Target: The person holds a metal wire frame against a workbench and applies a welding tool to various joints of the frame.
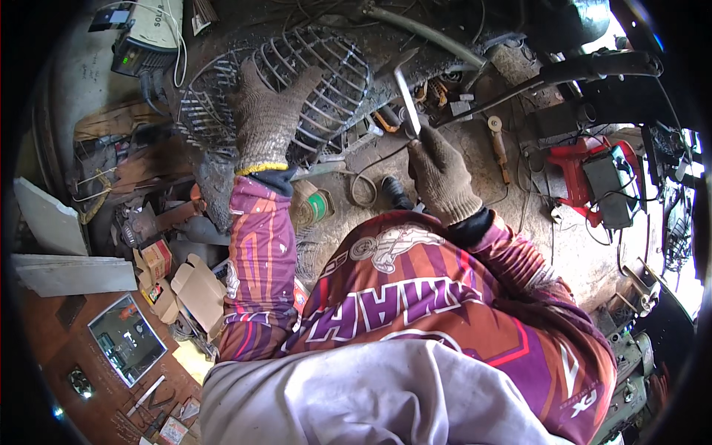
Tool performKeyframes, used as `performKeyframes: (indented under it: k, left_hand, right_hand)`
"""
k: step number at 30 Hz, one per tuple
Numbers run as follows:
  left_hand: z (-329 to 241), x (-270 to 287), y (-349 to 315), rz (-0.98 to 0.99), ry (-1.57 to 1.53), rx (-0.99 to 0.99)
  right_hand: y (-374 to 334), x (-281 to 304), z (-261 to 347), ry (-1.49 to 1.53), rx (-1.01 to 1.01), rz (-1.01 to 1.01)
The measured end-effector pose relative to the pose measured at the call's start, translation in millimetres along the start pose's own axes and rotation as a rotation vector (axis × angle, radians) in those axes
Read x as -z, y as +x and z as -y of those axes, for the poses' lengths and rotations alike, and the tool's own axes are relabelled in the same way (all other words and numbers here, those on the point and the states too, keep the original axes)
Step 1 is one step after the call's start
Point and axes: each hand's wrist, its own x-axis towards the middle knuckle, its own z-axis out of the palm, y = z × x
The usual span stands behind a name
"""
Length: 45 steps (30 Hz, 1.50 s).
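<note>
metal grille (332,95) lies under the spread left hand (265,111); the right hand (443,172) grips a hammer (406,96).

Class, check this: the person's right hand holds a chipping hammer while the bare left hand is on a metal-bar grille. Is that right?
Not quite: the left hand is not bare. The head view shows it in a yellow-edged knitted glove, on the metal-bar grille; the right hand does hold the chipping hammer.
</note>
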Motion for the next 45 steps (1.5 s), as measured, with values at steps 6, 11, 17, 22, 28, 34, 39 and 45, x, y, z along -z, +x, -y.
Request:
performKeyframes:
  k: [6,11,17,22,28,34,39,45]
  left_hand:
    - [1.2,-1.0,5.7,-0.001,-0.027,-0.002]
    - [5.0,-2.5,5.8,0.004,-0.025,-0.037]
    - [6.6,-0.3,5.6,0.022,-0.003,-0.036]
    - [-2.5,4.6,-3.2,0.036,0.02,0.011]
    - [-1.0,3.0,0.4,0.047,-0.11,-0.031]
    - [8.4,-6.3,6.6,-0.055,-0.031,-0.082]
    - [10.4,-4.0,3.5,0.0,-0.016,-0.023]
    - [10.4,0.1,2.8,0.018,-0.014,-0.062]
  right_hand:
    - [5.3,2.8,6.5,-0.001,0.028,0.026]
    - [14.5,0.4,-11.6,0.134,0.168,-0.072]
    - [12.7,8.8,-0.8,0.301,0.019,-0.025]
    - [31.1,16.7,-9.2,0.382,-0.071,0.073]
    - [39.4,30.1,5.3,0.217,0.026,0.016]
    - [71.6,53.9,-9.6,-0.463,0.845,-0.015]
    - [52.6,46.8,12.0,-0.295,0.527,0.062]
    - [47.6,39.7,27.9,0.003,0.052,0.126]
